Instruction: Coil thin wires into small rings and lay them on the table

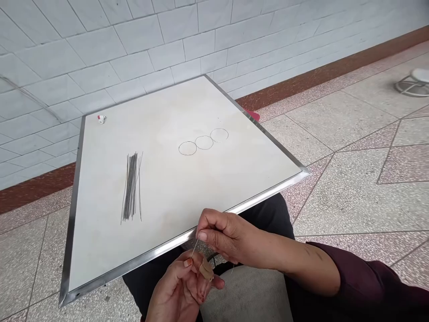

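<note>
My left hand (187,281) is palm up below the table's front edge, thumb and forefinger pinching a thin wire (195,247). A tan bandage (206,270) wraps one of its fingers. Just above and to the right, my right hand (224,235) is closed, its thumb and forefinger gripping the same wire higher up. A thin curved end shows beneath the right hand. On the white table (167,188) lies a bundle of straight dark wires (130,188), with one or two lying slightly apart. Three wire rings (204,142) sit in a slanting row, touching or nearly touching.
A small white and red object (101,119) lies near the table's far left corner. Metal trim (268,192) edges the table, which stands by a tiled wall (134,58). Something red (253,115) shows beyond the right edge. A stool (414,83) stands far right.
</note>
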### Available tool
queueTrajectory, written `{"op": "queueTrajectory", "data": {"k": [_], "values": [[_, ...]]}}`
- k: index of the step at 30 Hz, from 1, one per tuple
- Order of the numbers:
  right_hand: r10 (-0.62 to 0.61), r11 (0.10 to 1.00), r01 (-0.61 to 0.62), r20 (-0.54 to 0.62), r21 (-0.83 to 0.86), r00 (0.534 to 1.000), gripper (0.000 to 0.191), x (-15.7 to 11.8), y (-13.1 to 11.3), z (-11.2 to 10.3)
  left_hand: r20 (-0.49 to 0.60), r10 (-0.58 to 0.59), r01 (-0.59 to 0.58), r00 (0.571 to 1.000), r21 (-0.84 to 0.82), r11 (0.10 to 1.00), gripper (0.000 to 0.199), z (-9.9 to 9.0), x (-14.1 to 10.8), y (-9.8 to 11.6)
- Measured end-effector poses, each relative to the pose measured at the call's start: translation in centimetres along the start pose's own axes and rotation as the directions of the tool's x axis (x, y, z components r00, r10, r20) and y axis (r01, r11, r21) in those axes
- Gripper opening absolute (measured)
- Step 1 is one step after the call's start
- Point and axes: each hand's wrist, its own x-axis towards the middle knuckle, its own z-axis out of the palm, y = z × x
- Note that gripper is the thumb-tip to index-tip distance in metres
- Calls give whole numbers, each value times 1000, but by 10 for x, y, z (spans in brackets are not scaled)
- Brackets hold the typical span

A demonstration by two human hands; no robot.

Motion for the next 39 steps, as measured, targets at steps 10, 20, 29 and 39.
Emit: {"op": "queueTrajectory", "data": {"k": [10, 20, 29, 39], "values": [[-31, 991, 31, -3, -132, 1000, 13, 2, -10, -5, 125, -46, 46, 991, 3, 999, 26, -3, -1, -7], [-203, 917, 262, 214, -300, 955, 98, -2, 0, -13, 14, -17, 17, 1000, 4, 1000, 23, -1, -4, -1], [-433, 679, 510, 274, -528, 859, 121, 3, 11, -12, 4, 66, -65, 998, -167, 984, 21, 1, -2, -10], [-449, 689, 542, 304, -481, 840, 113, 6, 10, -16, 55, 130, -110, 990, -274, 956, 28, 3, 3, -17]]}}
